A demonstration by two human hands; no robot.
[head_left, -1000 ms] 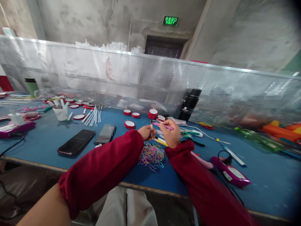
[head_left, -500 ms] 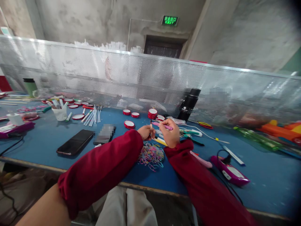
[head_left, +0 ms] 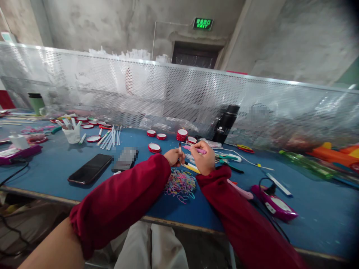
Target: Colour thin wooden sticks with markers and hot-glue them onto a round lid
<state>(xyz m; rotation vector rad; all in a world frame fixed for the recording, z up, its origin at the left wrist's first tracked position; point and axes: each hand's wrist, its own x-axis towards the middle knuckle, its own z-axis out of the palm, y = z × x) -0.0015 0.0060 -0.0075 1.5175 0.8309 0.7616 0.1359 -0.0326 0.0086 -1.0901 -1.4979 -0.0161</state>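
Holding a pink pen-shaped tool point(head_left: 187, 148), the right hand point(head_left: 206, 160) has its grip closed. The left hand point(head_left: 173, 157) pinches a slim dark-tipped stick point(head_left: 180, 147) upright near the tool's tip; contact cannot be confirmed. A heap of coloured bands point(head_left: 181, 184) lies below on the blue counter point(head_left: 311, 205); a black bottle point(head_left: 226, 125) stands beyond.

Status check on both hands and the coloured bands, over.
Left hand pinching slim dark-tipped piece. Right hand gripping pink tool. Coloured bands heaped on table, between sleeves. Yellow pen-like item close by; no visible obstruction.
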